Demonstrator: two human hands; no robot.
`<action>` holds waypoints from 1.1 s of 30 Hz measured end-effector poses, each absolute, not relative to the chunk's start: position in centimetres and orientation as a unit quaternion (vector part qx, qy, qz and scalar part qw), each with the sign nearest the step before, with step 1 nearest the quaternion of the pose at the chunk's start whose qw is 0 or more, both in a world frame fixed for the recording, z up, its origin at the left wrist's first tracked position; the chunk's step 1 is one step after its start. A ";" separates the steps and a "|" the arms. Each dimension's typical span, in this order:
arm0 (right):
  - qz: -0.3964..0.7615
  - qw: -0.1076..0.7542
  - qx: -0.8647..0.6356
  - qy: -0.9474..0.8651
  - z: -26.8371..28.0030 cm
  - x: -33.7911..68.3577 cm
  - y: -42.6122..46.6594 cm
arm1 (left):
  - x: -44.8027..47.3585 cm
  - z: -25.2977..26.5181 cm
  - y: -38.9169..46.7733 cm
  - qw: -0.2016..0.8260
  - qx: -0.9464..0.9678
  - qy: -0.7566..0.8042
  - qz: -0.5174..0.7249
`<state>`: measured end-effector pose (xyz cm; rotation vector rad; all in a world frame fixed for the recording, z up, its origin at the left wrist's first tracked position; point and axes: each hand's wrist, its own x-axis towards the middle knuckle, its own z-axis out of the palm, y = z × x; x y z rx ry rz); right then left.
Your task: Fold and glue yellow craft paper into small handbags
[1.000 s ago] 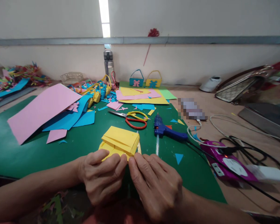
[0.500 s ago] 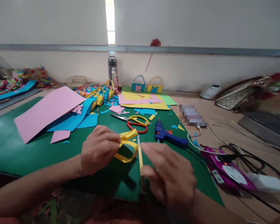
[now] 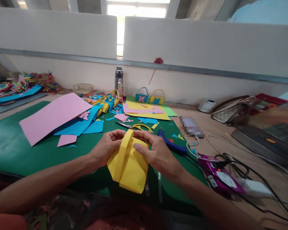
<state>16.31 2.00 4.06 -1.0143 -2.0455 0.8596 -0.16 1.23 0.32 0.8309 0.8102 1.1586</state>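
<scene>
Head view, clock centre: the yellow paper bag [image 3: 135, 166], held low in the middle, twelve pointing to the wall.
Strap: a folded yellow strap [image 3: 124, 156] runs lengthwise over the bag's near face, left of its middle.
Left hand: the left hand [image 3: 109, 145] is at the bag's ten o'clock, fingers bent and closed on its upper edge; the fingertips are partly hidden behind the strap.
Right hand: the right hand [image 3: 156, 148] is at two o'clock, thumb flat on the yellow face and fingers over the far edge, the bag gripped between them.
Green mat: the green mat [image 3: 86, 174] spreads beneath; whether the bag touches it, I cannot tell.
Scissors: open scissors [image 3: 145, 128] at twelve, just beyond the hands, their lower part covered.
Glue gun: a blue glue gun [image 3: 175, 147] at two, near the right hand.
Power strip: a purple power strip [image 3: 206, 166] at three, cables plugged in.
Sheets: a large pink sheet [image 3: 56, 118] at ten, partly over blue sheets [image 3: 92, 127].
Small bags: a heap of yellow and blue bags [image 3: 107, 103] at eleven; between twelve and one, a blue bag with a pink bow [image 3: 141, 98] beside a yellow one with a blue bow [image 3: 156, 99].
</scene>
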 end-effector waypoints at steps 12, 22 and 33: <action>0.432 0.327 -0.420 -0.728 3.2 15.7 3.4 | -0.1 0.2 1.0 0.628 0.500 0.416 0.428; 0.518 0.322 -0.433 -0.664 2.5 15.5 3.2 | -0.6 0.4 1.4 0.625 0.540 0.415 0.382; 0.492 0.273 -0.424 -0.710 2.6 15.6 3.5 | -0.8 -0.1 1.7 0.604 0.569 0.401 0.388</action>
